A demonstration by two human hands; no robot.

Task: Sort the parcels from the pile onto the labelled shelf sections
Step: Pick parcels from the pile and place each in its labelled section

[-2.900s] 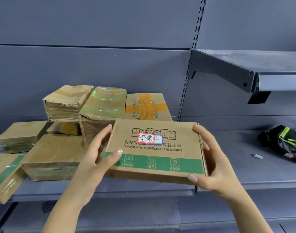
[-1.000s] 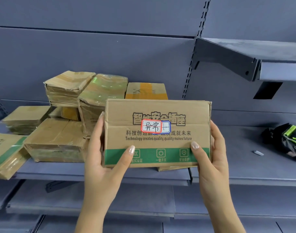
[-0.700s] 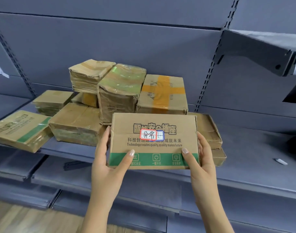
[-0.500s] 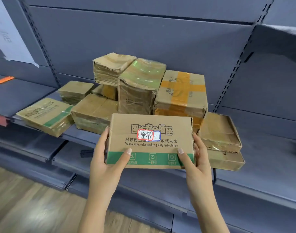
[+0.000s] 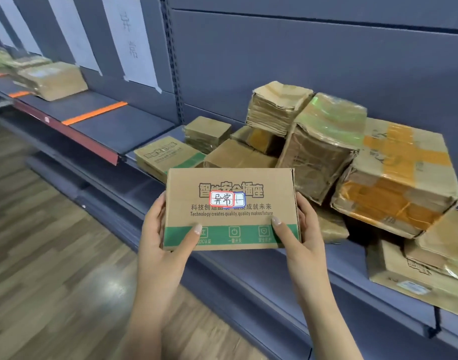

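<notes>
Mid-frame, the left hand (image 5: 157, 245) and right hand (image 5: 303, 240) clasp the flat cardboard box (image 5: 233, 203) by its short sides, a sound hold since it looks stiff and light.

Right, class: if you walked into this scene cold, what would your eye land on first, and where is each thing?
First, the flat cardboard box with a green band, held at centre by the left hand and right hand, a red-bordered handwritten sticker on its face. Behind it to the right, a pile of taped parcels crowds the shelf. Upper left, a paper sign on the back panel bears the sticker's two characters.
</notes>
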